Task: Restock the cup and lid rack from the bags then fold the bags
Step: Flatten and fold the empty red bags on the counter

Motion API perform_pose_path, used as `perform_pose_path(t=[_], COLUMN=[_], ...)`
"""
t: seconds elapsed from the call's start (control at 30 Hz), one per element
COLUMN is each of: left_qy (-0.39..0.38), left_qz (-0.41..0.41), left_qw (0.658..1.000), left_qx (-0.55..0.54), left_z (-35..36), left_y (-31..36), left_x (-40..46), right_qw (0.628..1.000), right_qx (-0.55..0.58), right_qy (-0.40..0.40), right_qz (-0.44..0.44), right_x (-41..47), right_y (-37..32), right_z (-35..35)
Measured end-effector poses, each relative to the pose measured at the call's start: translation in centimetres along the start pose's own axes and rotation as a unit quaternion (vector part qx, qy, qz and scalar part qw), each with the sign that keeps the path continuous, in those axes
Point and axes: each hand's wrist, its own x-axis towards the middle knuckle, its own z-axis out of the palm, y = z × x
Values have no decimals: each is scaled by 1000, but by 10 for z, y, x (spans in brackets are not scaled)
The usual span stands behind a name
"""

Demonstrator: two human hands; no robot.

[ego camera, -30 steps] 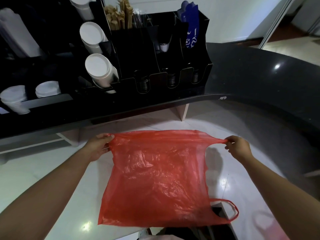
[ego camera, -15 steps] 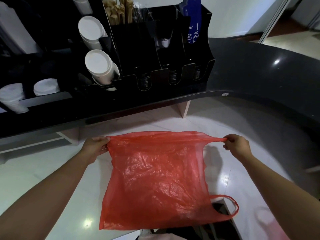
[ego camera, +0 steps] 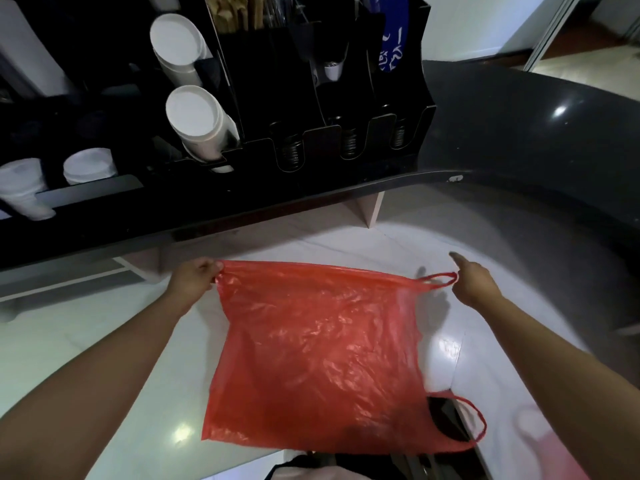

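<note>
Between both hands (ego camera: 194, 278) (ego camera: 474, 282), red bag (ego camera: 318, 355) hangs flat, crinkled.

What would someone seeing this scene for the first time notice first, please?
The red plastic bag dominates, stretched in mid-air at centre between the left hand and the right hand. Behind it, the black rack on the dark counter holds white cup stacks.
</note>
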Motion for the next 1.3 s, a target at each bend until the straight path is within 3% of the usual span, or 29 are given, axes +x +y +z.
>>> perform_pose_path(t=[0.1, 0.17, 0.43, 0.53, 0.77, 0.87, 0.97, 1.07, 1.17, 1.3], left_qy=[-28, -45, -134, -169, -239, -304, -402, -458, -472, -407], left_qz=[31, 50, 137, 157, 144, 100, 21, -47, -55, -1], left_qw=[999, 997, 981, 973, 959, 947, 912, 884, 875, 898], left_qx=[19, 28, 29, 19, -43, -5, 74, 75, 91, 168], left_z=[14, 25, 71, 80, 89, 86, 77, 63, 52, 46], left_y=[20, 34, 96, 110, 99, 64, 15, -21, -40, -67], left_x=[-7, -11, -35, -45, -68, -82, -96, -109, -125, -151], right_qw=[992, 987, 964, 956, 958, 949, 940, 932, 924, 915], right_qx=[-109, -119, 40, 126, 190, 258, 300, 326, 354, 373], right_qy=[59, 101, -44, -96, -29, -13, -9, 5, 17, 24], right_qz=[5, -48, -258, -245, -215, -179, -165, -155, -147, -149], right_x=[-8, -16, -58, -66, -75, -85, -97, -105, -112, -122], right_y=[-27, -55, -174, -202, -203, -189, -174, -164, -155, -140], right_z=[-17, -23, -2, 8, 27, 30, 29, 26, 20, 13])
